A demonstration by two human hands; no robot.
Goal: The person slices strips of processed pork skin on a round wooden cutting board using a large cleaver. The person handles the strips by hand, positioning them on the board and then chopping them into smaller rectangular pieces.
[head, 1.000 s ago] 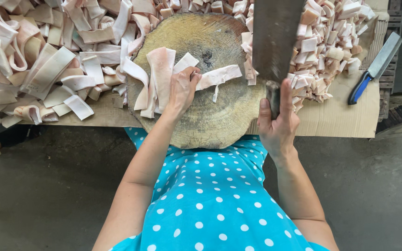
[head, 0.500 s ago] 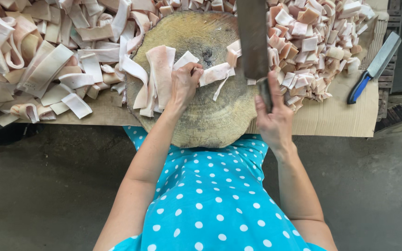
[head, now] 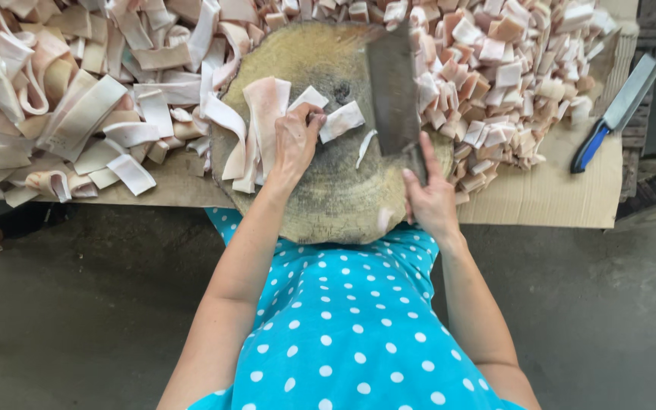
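Note:
A round wooden chopping block [head: 328, 190] lies on the table edge in front of me. My left hand [head: 296, 140] presses down on long pale strips of pork skin [head: 261, 121] on the block. My right hand [head: 428, 199] grips the handle of a broad cleaver [head: 392, 89], whose blade rests on the block just right of the strips. A few cut pieces [head: 342, 120] lie between my hand and the blade.
A heap of uncut strips [head: 70, 99] covers the table to the left. A pile of small cut cubes [head: 495, 68] fills the right side on cardboard [head: 563, 197]. A second, blue-handled knife [head: 613, 114] lies at far right. Grey floor lies below.
The cleaver has come down from a raised position onto the block, shifting left toward the strips. My left hand has stayed on the strips.

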